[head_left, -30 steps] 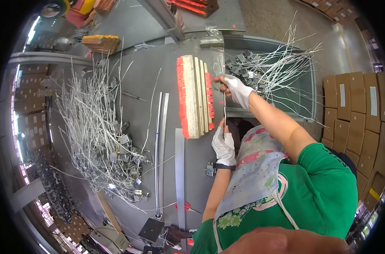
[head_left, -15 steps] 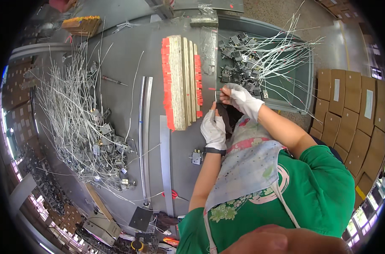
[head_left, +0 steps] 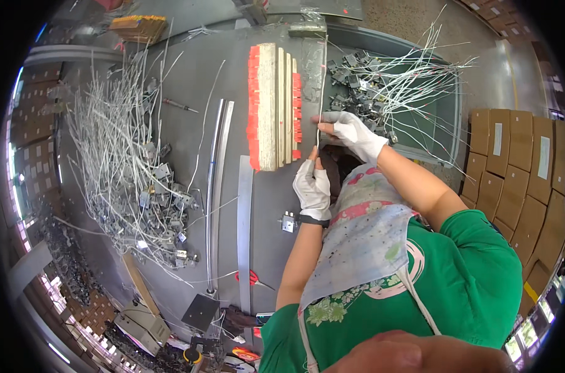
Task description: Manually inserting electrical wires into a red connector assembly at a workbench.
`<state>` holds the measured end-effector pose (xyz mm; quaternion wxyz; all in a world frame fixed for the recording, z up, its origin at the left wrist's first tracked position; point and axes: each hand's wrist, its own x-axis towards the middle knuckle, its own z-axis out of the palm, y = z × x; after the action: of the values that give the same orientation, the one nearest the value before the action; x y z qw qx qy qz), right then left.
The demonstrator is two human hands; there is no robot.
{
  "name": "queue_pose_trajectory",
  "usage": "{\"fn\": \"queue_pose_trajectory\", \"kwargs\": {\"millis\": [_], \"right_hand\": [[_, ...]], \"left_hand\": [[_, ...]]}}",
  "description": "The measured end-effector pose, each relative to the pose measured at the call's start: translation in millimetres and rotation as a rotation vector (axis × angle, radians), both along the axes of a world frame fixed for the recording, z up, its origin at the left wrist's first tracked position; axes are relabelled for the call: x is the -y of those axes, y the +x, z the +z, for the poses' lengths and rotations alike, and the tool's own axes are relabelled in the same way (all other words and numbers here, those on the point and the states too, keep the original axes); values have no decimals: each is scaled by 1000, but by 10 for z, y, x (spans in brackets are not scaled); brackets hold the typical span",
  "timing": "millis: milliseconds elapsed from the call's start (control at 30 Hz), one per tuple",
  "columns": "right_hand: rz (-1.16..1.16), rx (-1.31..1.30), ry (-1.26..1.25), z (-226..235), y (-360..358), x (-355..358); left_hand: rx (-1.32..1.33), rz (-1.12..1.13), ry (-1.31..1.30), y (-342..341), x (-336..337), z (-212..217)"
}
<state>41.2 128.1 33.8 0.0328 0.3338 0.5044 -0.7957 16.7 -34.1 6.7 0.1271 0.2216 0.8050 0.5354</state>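
A thin white wire [head_left: 323, 81] runs upright along the edge of the work table, its lower end between the fingertips of my left hand [head_left: 312, 186], which is closed on it. My right hand [head_left: 356, 137] comes in from the right, thumb and forefinger pinched at the wire just above the left fingertips. A small red strip [head_left: 316, 119] shows at the right fingertips, against the wire; its exact shape is too small to tell. Both hands wear white gloves with bare fingertips. Left of them lies a stack of pale strips [head_left: 268, 109] with red tabs along both long sides.
A green bin [head_left: 422, 133] at the right holds metal switch-like parts with white wires. At the left lies a large heap of similar wired parts [head_left: 161, 205]. One loose part [head_left: 287, 222], a screwdriver [head_left: 180, 105], red scissors [head_left: 253, 278] and metal bars [head_left: 215, 186] rest on the table.
My right hand has brought the red strip from beside the wire up against it, its fingers now reaching across the wire. My left hand keeps its hold. The whole view has shifted slightly.
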Motion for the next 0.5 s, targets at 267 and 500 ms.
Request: {"fn": "queue_pose_trajectory", "kwargs": {"millis": [267, 500], "right_hand": [[-115, -309, -6, 470, 90, 399], [-133, -435, 210, 888, 148, 738]], "left_hand": [[745, -199, 235, -323, 509, 930], [97, -582, -36, -339, 718, 1031]]}}
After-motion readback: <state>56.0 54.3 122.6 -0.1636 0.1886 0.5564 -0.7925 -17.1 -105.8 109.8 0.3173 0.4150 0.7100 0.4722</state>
